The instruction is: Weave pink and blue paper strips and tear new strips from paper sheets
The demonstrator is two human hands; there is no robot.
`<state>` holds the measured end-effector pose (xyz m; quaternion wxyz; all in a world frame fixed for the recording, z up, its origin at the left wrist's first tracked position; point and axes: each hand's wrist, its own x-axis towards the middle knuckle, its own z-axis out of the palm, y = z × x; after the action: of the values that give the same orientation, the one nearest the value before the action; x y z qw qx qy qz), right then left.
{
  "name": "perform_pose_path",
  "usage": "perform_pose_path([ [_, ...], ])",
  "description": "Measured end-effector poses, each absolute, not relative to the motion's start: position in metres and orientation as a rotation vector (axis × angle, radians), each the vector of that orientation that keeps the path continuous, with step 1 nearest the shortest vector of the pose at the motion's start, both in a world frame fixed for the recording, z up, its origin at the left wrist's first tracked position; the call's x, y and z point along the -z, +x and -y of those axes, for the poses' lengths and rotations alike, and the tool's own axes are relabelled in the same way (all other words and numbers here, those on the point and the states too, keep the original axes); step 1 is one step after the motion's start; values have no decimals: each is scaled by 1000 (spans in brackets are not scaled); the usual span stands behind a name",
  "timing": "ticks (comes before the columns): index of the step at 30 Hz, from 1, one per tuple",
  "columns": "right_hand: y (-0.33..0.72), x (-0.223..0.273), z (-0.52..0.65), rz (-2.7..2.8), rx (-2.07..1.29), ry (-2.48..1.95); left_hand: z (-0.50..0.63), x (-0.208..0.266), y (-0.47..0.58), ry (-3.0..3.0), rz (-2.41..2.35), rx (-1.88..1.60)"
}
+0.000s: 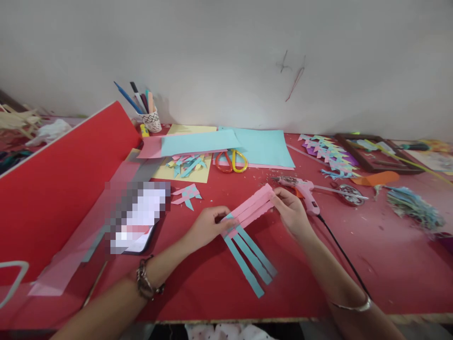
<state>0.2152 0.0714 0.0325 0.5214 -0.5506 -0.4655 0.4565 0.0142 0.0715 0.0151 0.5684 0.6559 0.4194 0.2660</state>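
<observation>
Strips of pink paper (254, 205) stretch between the two hands above the red tabletop (297, 288), slanting up from the left hand (208, 224) to the right hand (292, 212). The left hand pinches their near end, thumb on top, where light blue paper strips (253, 259) cross them in a checked pattern and hang down toward the person, between the two forearms. The right hand pinches the far end of the pink between thumb and fingertips. Just beyond the left hand, to its left, lies a small woven pink-and-blue paper piece (191, 192); farther left of that hand is a smartphone (141, 226), its screen lit and partly pixelated. A pink hot glue gun (310, 199) rests just beyond the right hand, its black cord (343, 255) running back past that hand's right side. Well beyond both hands sit scissors (233, 160) with one red and one yellow handle, their blades hidden under paper. Left of the scissors, beyond the left hand, is a pile of cut paper scraps (187, 164). To the right of the right hand, well apart from it, are a bluish-green yarn tassel (414, 208) and an orange paper piece (378, 179).
</observation>
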Motion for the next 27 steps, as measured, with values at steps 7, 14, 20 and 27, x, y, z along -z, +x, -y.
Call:
perform_pose_path([
  [7, 206, -33, -67, 1191, -1256, -1399, -72, -16, 14, 1594, -1008, -662],
  [14, 194, -28, -62, 1027, -1210, -1450, -73, -19, 15, 1594, -1004, -771],
  [20, 192, -24, -62, 900, -1247, -1354, -74, -20, 12, 1440, -943, -682],
  [27, 193, -24, -64, 839, -1244, -1271, -74, -23, 14, 1375, -1040, -765],
])
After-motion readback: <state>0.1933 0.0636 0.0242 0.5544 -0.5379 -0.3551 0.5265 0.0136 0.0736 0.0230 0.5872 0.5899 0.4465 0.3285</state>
